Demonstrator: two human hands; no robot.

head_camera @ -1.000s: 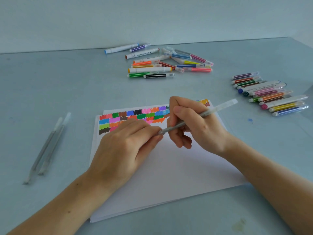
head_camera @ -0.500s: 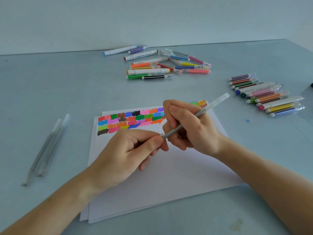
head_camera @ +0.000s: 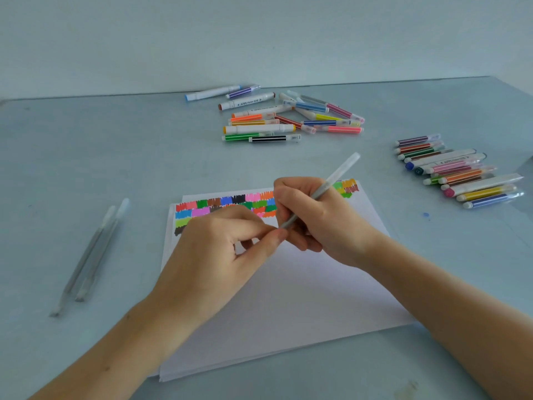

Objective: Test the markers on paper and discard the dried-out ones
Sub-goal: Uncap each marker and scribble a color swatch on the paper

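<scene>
We look down over two bare forearms at a pale blue bench (head_camera: pixel 86 157) with a small stack of white paper (head_camera: pixel 302 298) in front of the person. The right hand (head_camera: pixel 320 223) is curled around a slim grey translucent pen (head_camera: pixel 323 192), holding it slanted so its far end rises up and to the right, away from the person, while its near end points down towards the left hand (head_camera: pixel 219 255). The left hand pinches at that near end with thumb and forefinger, its other fingers loosely curled; we judge it is pulling a cap off or pushing one on, but the tip is hidden behind the fingertips and we cannot tell which. Both hands hover just above the sheet, which keeps the pen near the place where it would be tried. Along the top edge of the paper runs a band of colour swatches (head_camera: pixel 230 203), small scribbled blocks in rows, most likely the marks of markers already tested. At the back of the bench lies a loose heap of coloured markers (head_camera: pixel 277 119); at the right a tidier row of markers (head_camera: pixel 455 171) lies side by side. Well apart on the left rest two more grey pens (head_camera: pixel 92 252), touching each other, perhaps a set-aside pile, though we cannot tell which group is the discards.
</scene>
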